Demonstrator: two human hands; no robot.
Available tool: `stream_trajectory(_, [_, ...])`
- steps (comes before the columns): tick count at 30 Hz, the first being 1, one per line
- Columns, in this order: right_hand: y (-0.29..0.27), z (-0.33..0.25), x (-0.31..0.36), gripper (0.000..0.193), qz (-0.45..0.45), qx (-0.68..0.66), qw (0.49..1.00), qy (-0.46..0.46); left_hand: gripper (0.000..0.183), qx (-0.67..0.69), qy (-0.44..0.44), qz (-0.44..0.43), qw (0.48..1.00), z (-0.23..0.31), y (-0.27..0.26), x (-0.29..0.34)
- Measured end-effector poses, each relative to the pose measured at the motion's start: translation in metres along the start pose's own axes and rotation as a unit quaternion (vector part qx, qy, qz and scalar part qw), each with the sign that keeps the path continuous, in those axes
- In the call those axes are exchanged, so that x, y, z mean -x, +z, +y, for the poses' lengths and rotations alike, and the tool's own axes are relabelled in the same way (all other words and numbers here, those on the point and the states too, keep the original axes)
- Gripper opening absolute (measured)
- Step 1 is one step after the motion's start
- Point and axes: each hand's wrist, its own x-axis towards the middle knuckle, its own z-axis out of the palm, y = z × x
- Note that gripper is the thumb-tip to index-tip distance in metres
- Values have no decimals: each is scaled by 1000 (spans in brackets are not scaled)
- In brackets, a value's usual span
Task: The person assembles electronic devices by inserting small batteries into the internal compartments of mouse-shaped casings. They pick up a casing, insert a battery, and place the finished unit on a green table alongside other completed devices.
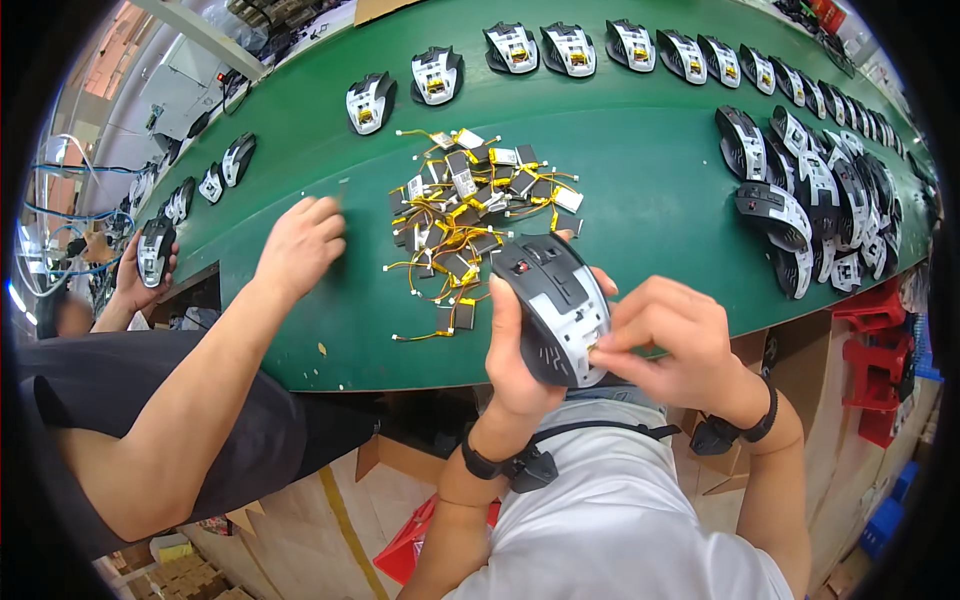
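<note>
At the table, left fingers hold a black-white mouse, right fingers pinched.

Left fingers wrapped; right fingers pinched (wrist bent inward).

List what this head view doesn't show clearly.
Head view:
Held computer mouse: far face turned away; right hand covers part of its panel.
Battery pile: lower cells buried under upper ones.
Stacked computer mice: lower ones overlapped by others.
Mouse row's right end: too small for detail.
</note>
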Motion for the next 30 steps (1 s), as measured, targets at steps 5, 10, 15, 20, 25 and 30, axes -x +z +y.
stream_trajectory(5, [2,-2,5,22,22,-7,999,30,74,-43,-7,20,999,5,2,2])
stream_trajectory(10, [-8,-2,9,27,4,124,986,-112,73,89,-66,17,994,8,-3,-10])
stream_trajectory(15, [-15,4,3,29,-43,153,973,-165,72,76,-46,19,996,6,-6,-7])
stream_trajectory(20, [7,-5,0,25,15,43,998,-30,71,56,67,30,996,1,0,-5])
stream_trajectory(25, [43,-15,6,23,114,7,992,60,71,65,156,16,985,-5,-4,0])
stream_trajectory(30, [45,-17,15,25,102,102,989,-36,71,79,76,51,993,10,0,6])
